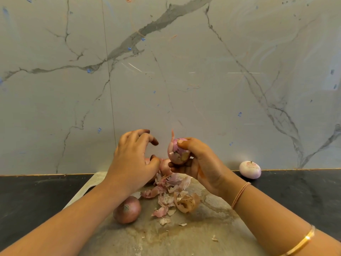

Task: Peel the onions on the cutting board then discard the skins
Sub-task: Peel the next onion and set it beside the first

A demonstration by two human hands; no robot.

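Note:
My right hand (pixel 201 167) grips a partly peeled pink onion (pixel 178 151) above the cutting board (pixel 184 235), with a strip of skin sticking up from it. My left hand (pixel 134 156) hovers just left of it, fingers loosely curved, holding nothing. An unpeeled onion (pixel 127 209) lies on the board under my left forearm. Another onion (pixel 165 167) sits at the board's far edge, partly hidden behind my hands. Loose onion skins (pixel 171 196) are piled in the middle of the board.
A peeled pale onion (pixel 250 169) rests on the dark counter (pixel 295 191) to the right, against the marble wall (pixel 184 71). The counter also stretches to the left of the board.

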